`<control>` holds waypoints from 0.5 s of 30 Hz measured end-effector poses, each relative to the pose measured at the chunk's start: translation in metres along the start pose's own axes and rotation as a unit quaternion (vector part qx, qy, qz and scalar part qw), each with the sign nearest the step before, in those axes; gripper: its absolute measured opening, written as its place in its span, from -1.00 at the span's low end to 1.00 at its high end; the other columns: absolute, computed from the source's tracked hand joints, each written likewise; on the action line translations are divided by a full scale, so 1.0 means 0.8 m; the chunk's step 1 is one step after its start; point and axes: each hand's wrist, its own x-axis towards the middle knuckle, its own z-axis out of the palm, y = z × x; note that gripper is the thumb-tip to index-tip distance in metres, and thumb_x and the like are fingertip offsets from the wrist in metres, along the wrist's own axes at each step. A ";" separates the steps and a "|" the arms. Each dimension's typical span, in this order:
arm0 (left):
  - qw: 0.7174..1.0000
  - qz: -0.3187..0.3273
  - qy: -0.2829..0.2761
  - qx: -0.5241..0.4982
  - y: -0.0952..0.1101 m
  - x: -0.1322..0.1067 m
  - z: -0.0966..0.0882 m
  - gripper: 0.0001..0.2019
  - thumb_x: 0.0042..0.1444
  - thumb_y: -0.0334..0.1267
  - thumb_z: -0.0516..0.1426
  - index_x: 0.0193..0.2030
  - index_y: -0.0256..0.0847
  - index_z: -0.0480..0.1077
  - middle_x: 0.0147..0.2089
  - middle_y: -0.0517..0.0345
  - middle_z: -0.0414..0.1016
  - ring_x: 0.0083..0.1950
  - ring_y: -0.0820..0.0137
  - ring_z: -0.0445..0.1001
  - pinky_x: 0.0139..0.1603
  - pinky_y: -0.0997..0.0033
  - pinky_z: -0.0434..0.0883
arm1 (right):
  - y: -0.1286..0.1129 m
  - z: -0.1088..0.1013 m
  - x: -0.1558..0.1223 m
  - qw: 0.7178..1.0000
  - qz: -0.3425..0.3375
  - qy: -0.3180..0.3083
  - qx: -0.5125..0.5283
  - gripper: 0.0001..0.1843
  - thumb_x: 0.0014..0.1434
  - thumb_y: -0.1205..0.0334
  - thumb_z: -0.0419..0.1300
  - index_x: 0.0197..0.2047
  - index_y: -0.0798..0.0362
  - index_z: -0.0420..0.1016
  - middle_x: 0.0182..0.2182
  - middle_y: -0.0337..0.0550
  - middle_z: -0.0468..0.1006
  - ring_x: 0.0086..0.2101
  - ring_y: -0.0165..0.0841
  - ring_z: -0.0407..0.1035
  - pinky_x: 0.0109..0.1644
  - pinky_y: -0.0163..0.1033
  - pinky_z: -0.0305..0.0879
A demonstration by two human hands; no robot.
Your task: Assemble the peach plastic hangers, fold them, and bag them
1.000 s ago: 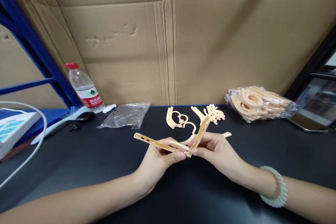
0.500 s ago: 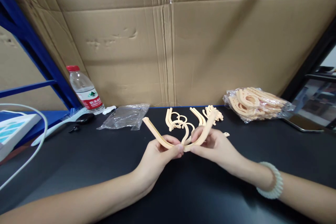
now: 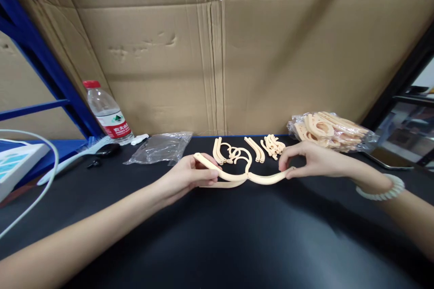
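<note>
My left hand (image 3: 190, 174) grips, right hand (image 3: 301, 160) pinches opposite ends of beige curved plastic hanger (image 3: 266, 180) between them; long axis roughly parallels back edge of black worktop (image 3: 237, 239).

Cream all over the hanger (image 3: 266, 180), and cream again on the loose hanger arms (image 3: 216, 151)! Black tabletop (image 3: 217, 239), brown cardboard (image 3: 152, 67), blue frame (image 3: 45, 67); the bottle (image 3: 101, 101) flashes a red cap (image 3: 91, 84) and a red-and-white label (image 3: 115, 123) with 1 green motif.
</note>
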 end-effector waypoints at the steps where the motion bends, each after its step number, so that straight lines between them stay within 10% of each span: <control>1: 0.997 0.024 -0.029 0.064 0.002 0.002 -0.005 -0.81 -0.10 -0.30 0.35 -0.35 -0.27 0.48 -0.44 0.18 0.51 -0.42 0.46 0.45 -0.38 0.52 0.37 | 0.000 0.001 0.000 1.000 -0.007 -0.010 -0.016 -0.91 0.08 0.23 0.29 -0.32 0.04 0.58 -0.40 -0.21 0.59 -0.37 -0.32 0.46 -0.24 -0.24 0.38; 7: 0.920 0.145 -0.100 0.350 0.000 0.001 -0.014 -0.83 0.02 -0.16 0.29 -0.34 -0.22 0.53 -0.39 0.12 0.60 -0.35 0.34 0.53 -0.33 0.47 0.35 | -0.003 0.012 0.002 0.995 -0.015 -0.073 -0.066 -0.85 0.05 0.42 0.19 -0.41 0.05 0.59 -0.49 -0.25 0.57 -0.43 -0.39 0.42 -0.30 -0.31 0.34; 15: 0.834 0.265 -0.044 0.482 -0.017 -0.002 -0.004 -0.96 0.04 -0.32 0.22 -0.37 -0.18 0.44 -0.30 0.13 0.44 -0.24 0.34 0.41 -0.24 0.41 0.35 | -0.003 0.019 0.004 0.993 -0.007 -0.076 -0.090 -0.92 0.08 0.28 0.26 -0.41 0.06 0.59 -0.48 -0.21 0.54 -0.43 -0.37 0.40 -0.33 -0.30 0.28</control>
